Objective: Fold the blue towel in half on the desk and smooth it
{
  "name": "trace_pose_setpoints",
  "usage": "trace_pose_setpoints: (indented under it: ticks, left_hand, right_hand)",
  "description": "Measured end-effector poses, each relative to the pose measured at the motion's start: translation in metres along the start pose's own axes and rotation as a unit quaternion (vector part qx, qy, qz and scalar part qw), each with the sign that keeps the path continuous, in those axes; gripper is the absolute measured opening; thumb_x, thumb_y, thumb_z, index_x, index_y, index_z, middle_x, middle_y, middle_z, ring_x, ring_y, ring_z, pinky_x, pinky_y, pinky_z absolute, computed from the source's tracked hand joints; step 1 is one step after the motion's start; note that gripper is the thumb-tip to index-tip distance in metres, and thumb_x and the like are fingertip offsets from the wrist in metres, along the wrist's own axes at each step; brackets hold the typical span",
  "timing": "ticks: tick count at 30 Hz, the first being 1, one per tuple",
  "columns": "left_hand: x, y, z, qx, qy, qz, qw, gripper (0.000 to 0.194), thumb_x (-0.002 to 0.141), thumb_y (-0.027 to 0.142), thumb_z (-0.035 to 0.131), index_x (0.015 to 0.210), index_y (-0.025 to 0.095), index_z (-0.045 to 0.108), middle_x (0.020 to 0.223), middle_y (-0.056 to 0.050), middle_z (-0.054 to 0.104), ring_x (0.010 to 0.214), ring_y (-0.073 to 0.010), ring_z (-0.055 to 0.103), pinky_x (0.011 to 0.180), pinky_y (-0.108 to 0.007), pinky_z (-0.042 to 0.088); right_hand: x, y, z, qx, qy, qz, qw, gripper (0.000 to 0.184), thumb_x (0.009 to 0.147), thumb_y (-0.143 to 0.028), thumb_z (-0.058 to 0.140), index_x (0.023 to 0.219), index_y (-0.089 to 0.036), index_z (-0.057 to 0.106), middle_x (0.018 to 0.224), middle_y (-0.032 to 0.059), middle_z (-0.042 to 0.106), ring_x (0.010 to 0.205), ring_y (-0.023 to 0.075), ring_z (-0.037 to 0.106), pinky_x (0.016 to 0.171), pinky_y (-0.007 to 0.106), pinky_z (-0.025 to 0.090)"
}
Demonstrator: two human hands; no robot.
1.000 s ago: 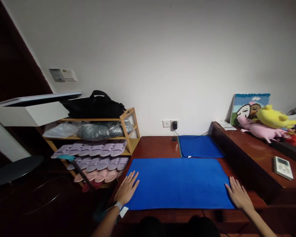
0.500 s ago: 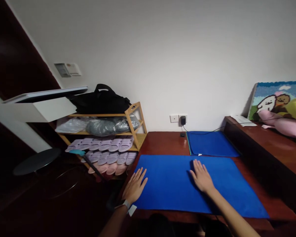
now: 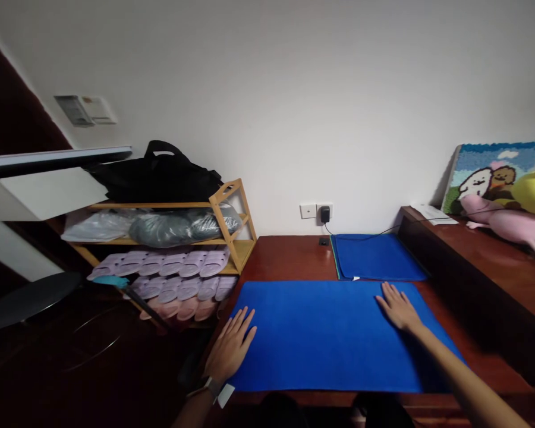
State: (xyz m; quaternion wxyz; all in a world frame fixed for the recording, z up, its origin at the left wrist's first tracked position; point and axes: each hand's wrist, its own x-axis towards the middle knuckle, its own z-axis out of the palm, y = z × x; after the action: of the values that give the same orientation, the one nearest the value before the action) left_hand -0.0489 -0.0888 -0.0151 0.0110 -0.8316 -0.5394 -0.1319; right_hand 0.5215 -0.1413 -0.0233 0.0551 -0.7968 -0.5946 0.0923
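Observation:
A large blue cloth (image 3: 325,333) lies spread flat on a dark red wooden table (image 3: 289,261). My left hand (image 3: 230,346) rests flat with fingers spread on the cloth's near left corner. My right hand (image 3: 396,306) lies flat, fingers stretched out, on the cloth near its far right edge. Behind the spread cloth sits a smaller folded stack of blue cloths (image 3: 377,257), close to the wall.
A wooden shoe rack (image 3: 232,232) with rows of slippers (image 3: 178,276), bagged items and a black bag (image 3: 160,175) stands at the left. A wall socket with charger (image 3: 324,213) is behind the table. A raised shelf (image 3: 485,267) on the right carries plush toys (image 3: 512,217) and a picture (image 3: 490,172).
My right hand slid from the cloth's near right corner to its middle, then back out toward the far right edge. My left hand stayed at the left corner. The view shifted a little.

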Motion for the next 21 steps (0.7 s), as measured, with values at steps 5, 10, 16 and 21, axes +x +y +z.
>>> trace_pose_setpoints:
  ticks: [5, 10, 16, 21]
  left_hand:
    - [0.002, -0.008, 0.005, 0.013, -0.005, 0.002, 1.0, 0.057, 0.105, 0.048, 0.034, 0.158, 0.03, 0.035, 0.164, -0.003, 0.036, 0.15, -0.0236, 0.035, 0.124, -0.048, 0.028]
    - [0.005, -0.014, 0.009, 0.03, -0.021, 0.01, 0.999, 0.056, 0.105, 0.047, 0.031, 0.158, 0.028, 0.036, 0.164, -0.004, 0.037, 0.151, -0.0227, 0.034, 0.123, -0.047, 0.03]
    - [0.007, -0.023, 0.006, 0.07, -0.041, 0.042, 0.996, 0.055, 0.103, 0.04, 0.03, 0.155, 0.026, 0.041, 0.161, -0.006, 0.042, 0.15, -0.0242, 0.035, 0.12, -0.049, 0.033]
    - [0.029, 0.015, -0.015, 0.078, 0.042, -0.016, 0.996, 0.055, 0.1, 0.045, 0.032, 0.144, 0.02, 0.053, 0.157, -0.011, 0.047, 0.143, -0.0309, 0.045, 0.116, -0.052, 0.039]
  right_hand:
    - [0.009, 0.104, -0.014, -0.003, -0.003, 0.053, 0.999, 0.071, 0.099, -0.057, 0.021, 0.162, -0.023, 0.025, 0.169, 0.0057, 0.019, 0.155, 0.0262, 0.016, 0.125, 0.05, 0.017]
    - [0.006, 0.116, -0.013, -0.004, 0.025, 0.035, 0.999, 0.066, 0.1, -0.056, 0.023, 0.161, -0.031, 0.024, 0.17, 0.0002, 0.019, 0.156, 0.0233, 0.014, 0.126, 0.046, 0.014]
    - [0.001, 0.108, -0.017, 0.0, 0.028, 0.026, 0.999, 0.064, 0.102, -0.053, 0.017, 0.161, -0.031, 0.024, 0.17, -0.0003, 0.02, 0.156, 0.0234, 0.013, 0.126, 0.05, 0.011]
    - [0.001, 0.108, -0.021, 0.017, 0.03, 0.017, 0.999, 0.065, 0.103, -0.051, 0.013, 0.162, -0.027, 0.023, 0.169, -0.0015, 0.022, 0.156, 0.0212, 0.012, 0.126, 0.051, 0.01]
